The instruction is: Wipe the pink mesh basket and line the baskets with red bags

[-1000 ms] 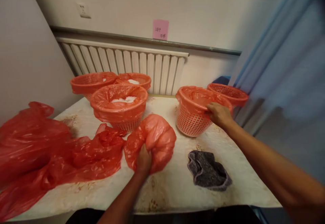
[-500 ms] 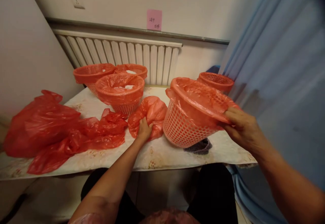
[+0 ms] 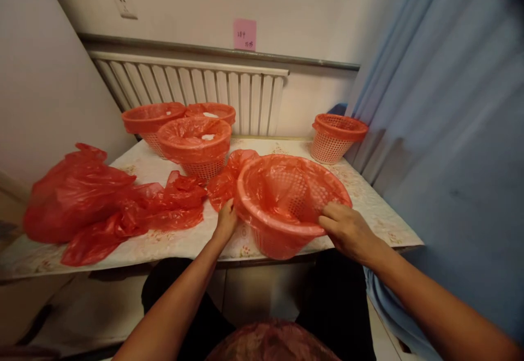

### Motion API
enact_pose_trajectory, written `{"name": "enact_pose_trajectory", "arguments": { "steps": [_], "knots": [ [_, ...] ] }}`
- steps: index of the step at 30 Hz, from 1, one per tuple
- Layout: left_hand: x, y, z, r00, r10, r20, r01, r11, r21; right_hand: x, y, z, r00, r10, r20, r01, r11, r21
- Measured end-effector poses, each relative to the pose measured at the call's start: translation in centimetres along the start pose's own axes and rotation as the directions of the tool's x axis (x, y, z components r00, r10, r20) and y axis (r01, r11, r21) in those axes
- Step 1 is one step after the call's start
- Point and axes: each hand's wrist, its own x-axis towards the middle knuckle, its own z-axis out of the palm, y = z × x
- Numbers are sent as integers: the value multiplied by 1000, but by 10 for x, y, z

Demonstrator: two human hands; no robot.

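From afar I have the lined basket (image 3: 277,241) tilted near the bench's (image 3: 393,224) front edge, seemingly so its mouth faces me, right hand (image 3: 346,229) closed around its rim, while whether the left hand (image 3: 226,222) beside it grips anything, I cannot tell.

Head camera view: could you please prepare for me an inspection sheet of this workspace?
Surface: pale, flower-patterned tablecloth.
Job's things: near basket with red liner; bunched red plastic beside it.
Clutter: red plastic heap at left; three lined baskets behind; another basket at back right.
Grips: right grip on the near basket's rim; left grip at its left side, contact unclear.
Cables: none identifiable; dark strip at lower left too blurred to tell.
Surroundings: radiator, wall socket, pink note, blue curtain.
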Motion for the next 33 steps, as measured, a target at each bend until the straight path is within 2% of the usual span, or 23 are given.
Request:
{"name": "enact_pose_trajectory", "arguments": {
  "steps": [2,4,6,9,11,13,15,18,20,24,26,28,30,33],
  "knots": [
    [-3,20,0,999,-20,41,30,968,-251,-1,-4,3,1000,-23,15,24,999,-23],
    [-6,39,-1,993,-89,81,116,889,-442,-4,-8,7,1000,-9,12,10,999,-37],
    [-7,54,-5,972,-191,135,233,831,-505,-10,-13,10,1000,19,-4,-19,999,-41],
    [-10,67,-15,908,-338,245,418,710,-567,-18,-19,12,1000,22,-22,-22,1000,5],
    [-13,72,-25,862,-386,330,506,602,-618,-21,-23,12,999,18,-31,-16,998,54],
    [-18,79,-34,840,-374,392,541,526,-657,-23,-26,13,999,31,-42,-26,995,101],
    [-23,86,-41,863,-334,379,504,515,-693,-23,-27,15,997,40,-67,-30,989,144],
    [-28,100,-49,930,-248,270,365,574,-733,-25,-25,18,990,12,-140,17,980,199],
    [-28,111,-51,959,-203,199,283,607,-743,-26,-23,20,983,-18,-184,60,972,228],
    [-25,137,-45,974,-214,71,193,629,-753,-26,-22,21,975,-61,-213,124,948,295],
    [-21,149,-37,976,-209,66,186,624,-759,-26,-23,22,969,-57,-238,136,936,326],
    [-17,157,-28,977,-186,107,199,603,-772,-26,-24,21,964,-23,-266,122,926,358],
    [-11,162,-20,971,-177,161,233,546,-804,-26,-24,20,961,41,-273,75,914,399],
    [1,166,-13,956,-203,210,274,376,-885,-27,-22,17,958,145,-249,-14,887,461]
  ]
}}
